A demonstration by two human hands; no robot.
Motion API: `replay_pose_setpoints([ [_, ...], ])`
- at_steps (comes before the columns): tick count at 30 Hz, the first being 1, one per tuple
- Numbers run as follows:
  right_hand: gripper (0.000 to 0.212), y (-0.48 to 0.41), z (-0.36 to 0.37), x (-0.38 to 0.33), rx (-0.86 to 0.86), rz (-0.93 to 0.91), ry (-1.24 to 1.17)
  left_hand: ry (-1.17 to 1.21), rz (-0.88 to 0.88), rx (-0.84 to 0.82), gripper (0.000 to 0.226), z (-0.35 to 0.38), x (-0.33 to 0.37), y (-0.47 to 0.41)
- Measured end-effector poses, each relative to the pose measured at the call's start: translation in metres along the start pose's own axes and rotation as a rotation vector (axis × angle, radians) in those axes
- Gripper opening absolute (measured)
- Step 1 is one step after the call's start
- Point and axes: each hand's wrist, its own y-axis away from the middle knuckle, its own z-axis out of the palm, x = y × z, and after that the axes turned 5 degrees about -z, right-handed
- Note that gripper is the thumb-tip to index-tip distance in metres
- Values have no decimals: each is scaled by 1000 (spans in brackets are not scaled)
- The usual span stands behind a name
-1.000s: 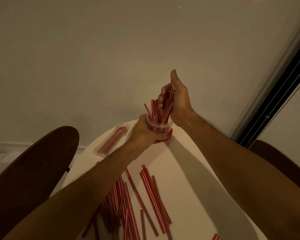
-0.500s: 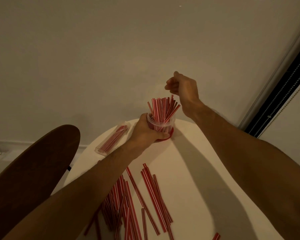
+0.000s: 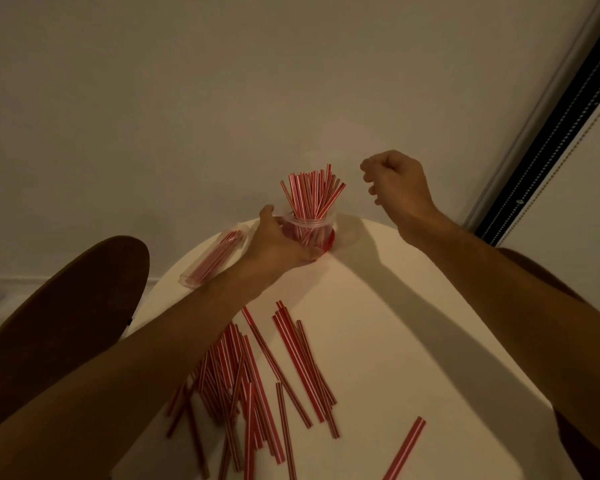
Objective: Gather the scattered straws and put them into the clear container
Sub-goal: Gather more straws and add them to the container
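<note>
The clear container stood upright at the far edge of the round, pale worktop, a bundle of red-and-white straws fanning out of its mouth. Its base looked red, though in the dim light it was hard to tell whether that was the container itself or the straws showing through. The left hand was wrapped around the container's left side, fingers clamped on its wall. The right hand hung in the air just right of the straw tops, apart from them, fingers curled loosely inward and holding nothing visible. Nearer than the container, a scattered heap of loose straws lay flat on the worktop, partly under the left forearm, with one stray straw well to their right. Left of the container lay a clear packet with more straws inside. Beyond the packet's side stood a dark brown chair.
</note>
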Motion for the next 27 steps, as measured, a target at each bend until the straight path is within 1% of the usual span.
replay_pose_setpoints([
  [2,8,25,-13,0,-64,0,59,-137,11,45,121,-3,-1,9],
  [3,6,39,-20,0,-105,-4,99,-152,4,58,119,-5,-2,15],
  [6,4,87,-41,-4,-249,-47,255,-160,-7,63,109,-12,-4,35],
  [8,4,124,-54,-11,-360,-109,361,-276,13,87,102,-19,-5,50],
  [10,3,164,-66,-19,-474,-168,438,-401,73,69,88,-29,-7,63],
  [11,4,185,-72,-22,-540,-167,460,-459,111,23,76,-33,-8,69],
  [14,28,237,-83,-27,-699,-111,414,-676,241,-229,43,-46,-11,88],
  [15,31,250,-84,-27,-759,-101,387,-730,271,-304,39,-50,-12,92],
  [16,31,262,-85,-23,-818,-114,362,-784,287,-367,40,-53,-14,95],
  [18,38,282,-83,-20,-902,-170,357,-881,279,-473,48,-58,-18,99],
  [19,32,289,-81,-20,-895,-218,400,-908,264,-519,53,-60,-19,101],
  [20,21,294,-82,-18,-827,-295,447,-933,252,-559,59,-62,-19,102],
  [22,24,297,-81,-23,-708,-394,569,-978,245,-619,65,-65,-18,104],
  [25,26,294,-77,-18,-621,-395,601,-978,261,-665,61,-66,-18,102],
  [27,25,287,-74,-9,-566,-390,616,-957,271,-668,58,-63,-19,101],
])
